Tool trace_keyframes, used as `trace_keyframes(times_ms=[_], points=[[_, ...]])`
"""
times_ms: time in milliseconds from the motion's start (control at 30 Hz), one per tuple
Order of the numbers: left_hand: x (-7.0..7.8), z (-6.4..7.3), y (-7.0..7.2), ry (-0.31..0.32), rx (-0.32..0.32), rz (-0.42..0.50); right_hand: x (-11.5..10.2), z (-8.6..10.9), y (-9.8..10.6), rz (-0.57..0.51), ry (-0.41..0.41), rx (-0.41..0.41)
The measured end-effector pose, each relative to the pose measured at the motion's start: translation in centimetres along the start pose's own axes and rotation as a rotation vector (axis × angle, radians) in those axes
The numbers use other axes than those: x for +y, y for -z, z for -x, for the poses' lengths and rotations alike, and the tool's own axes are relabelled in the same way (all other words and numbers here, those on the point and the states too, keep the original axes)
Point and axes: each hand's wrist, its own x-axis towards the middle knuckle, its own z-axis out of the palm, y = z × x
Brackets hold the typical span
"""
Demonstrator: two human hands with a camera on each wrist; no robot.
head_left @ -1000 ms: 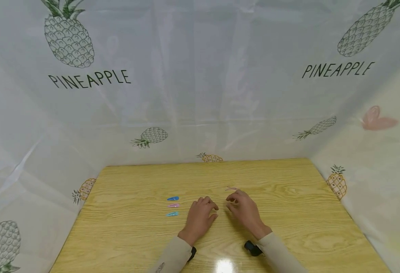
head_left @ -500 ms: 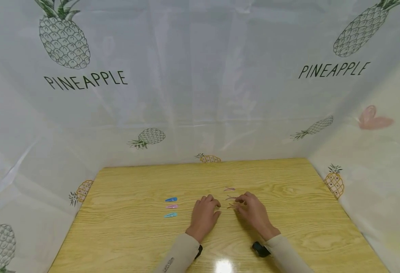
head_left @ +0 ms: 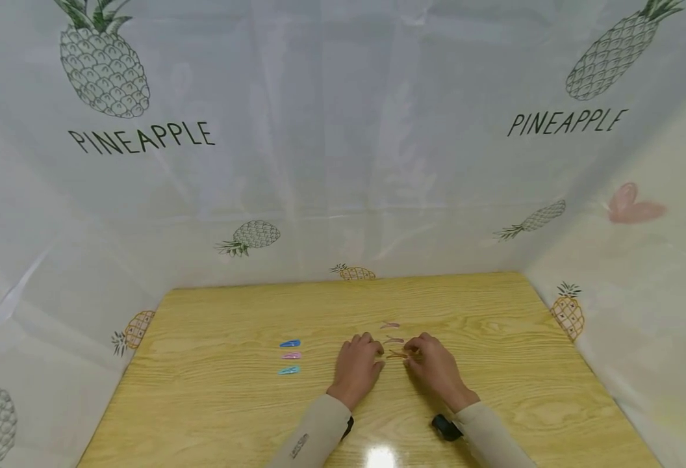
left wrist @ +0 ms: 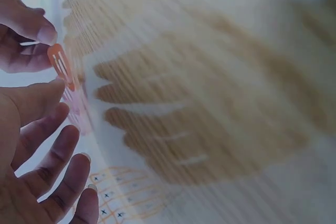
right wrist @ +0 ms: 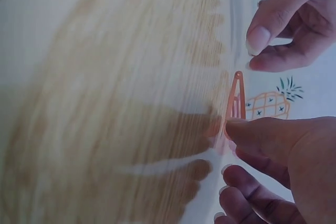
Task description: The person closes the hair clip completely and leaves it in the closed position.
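In the head view, two bare hands face each other above a wood-grain table (head_left: 214, 409), fingertips just apart. The right hand (head_left: 436, 369) pinches the right end of an orange hair clip (head_left: 397, 354), which lies between the hands and points toward the left hand (head_left: 357, 369). Just beyond the fingertips is a pinkish clip (head_left: 394, 340), and past it a second pinkish clip (head_left: 390, 325). Well to the left of the left fingers, a blue clip (head_left: 290, 343), a pink clip (head_left: 292, 355) and a turquoise clip (head_left: 289, 370) lie in a column. A pineapple-print sheet (head_left: 349, 162) hangs beyond.

In the left wrist view, the left hand's lower fingers are fanned and loosely bent, its thumb near the clip's narrow tip; I cannot tell whether they touch.

In the right wrist view, the right thumb presses the clip's broad end, partly hiding it, other fingers bent below. The left thumb and forefinger sit close together, just beside the narrow tip.
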Motion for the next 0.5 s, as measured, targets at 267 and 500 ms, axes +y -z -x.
trace_keyframes(times_ms=[267, 500], points=[[0.5, -0.8, -0.2, 0.003, -0.033, -0.054, 0.3, -0.1, -0.3, -0.001, 0.006, 0.014], [0.9, -1.4, -0.5, 0.011, -0.064, -0.067, 0.2, -0.5, -0.5, -0.01, -0.002, -0.005]])
